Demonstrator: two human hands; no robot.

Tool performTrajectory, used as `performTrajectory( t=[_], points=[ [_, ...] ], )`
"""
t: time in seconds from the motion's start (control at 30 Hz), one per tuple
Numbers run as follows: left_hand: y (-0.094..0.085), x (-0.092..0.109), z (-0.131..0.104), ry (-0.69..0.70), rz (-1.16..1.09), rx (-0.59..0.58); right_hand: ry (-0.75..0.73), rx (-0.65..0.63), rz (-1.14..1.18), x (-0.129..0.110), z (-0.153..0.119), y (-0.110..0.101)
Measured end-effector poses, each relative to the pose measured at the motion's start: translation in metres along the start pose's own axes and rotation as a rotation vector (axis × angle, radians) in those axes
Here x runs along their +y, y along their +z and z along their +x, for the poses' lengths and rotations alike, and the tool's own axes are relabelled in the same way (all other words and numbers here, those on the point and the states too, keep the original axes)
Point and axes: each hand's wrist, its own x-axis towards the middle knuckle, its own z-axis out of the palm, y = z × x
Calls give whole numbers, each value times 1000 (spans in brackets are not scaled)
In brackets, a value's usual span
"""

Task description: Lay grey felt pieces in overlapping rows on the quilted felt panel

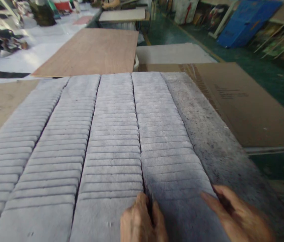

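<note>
Rows of overlapping grey plush fabric pieces (114, 144) run away from me across the table. At the near end of the rightmost row lies a grey fabric piece (187, 218). My left hand (143, 220) pinches its left edge, at the gap beside the neighbouring row. On the opposite edge is my right hand (240, 215), its thumb on top and its fingers at the side, partly hidden and a little blurred. The piece lies between both hands, its near end cut off by the bottom of the view.
Right of the rows is a speckled grey board surface (202, 114), then a flat brown cardboard sheet (247, 104). A plywood sheet (91, 50) lies beyond the rows. Further back are a white table (58, 33), a blue cabinet-like object (245, 23) and the green floor (164, 33).
</note>
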Motion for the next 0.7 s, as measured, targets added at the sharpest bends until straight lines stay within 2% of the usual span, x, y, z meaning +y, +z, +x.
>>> performTrajectory(
  t=[0.27, 0.47, 0.53, 0.6, 0.7],
  points=[
    [-5, 6, -8, 68, 31, 46, 51, 39, -97, -11, -1, 0],
    [-13, 7, -9, 44, 94, 110, 24, -40, -160, -6, -3, 1],
    [-15, 4, -10, 49, 88, 157, 32, -24, -182, -5, -4, 1],
    [-15, 0, -14, 108, 68, 215, 42, -5, -199, -7, -4, 1],
    [-11, -9, -25, 284, 45, 292, 96, -4, -200, -11, -3, 2]
  ],
)
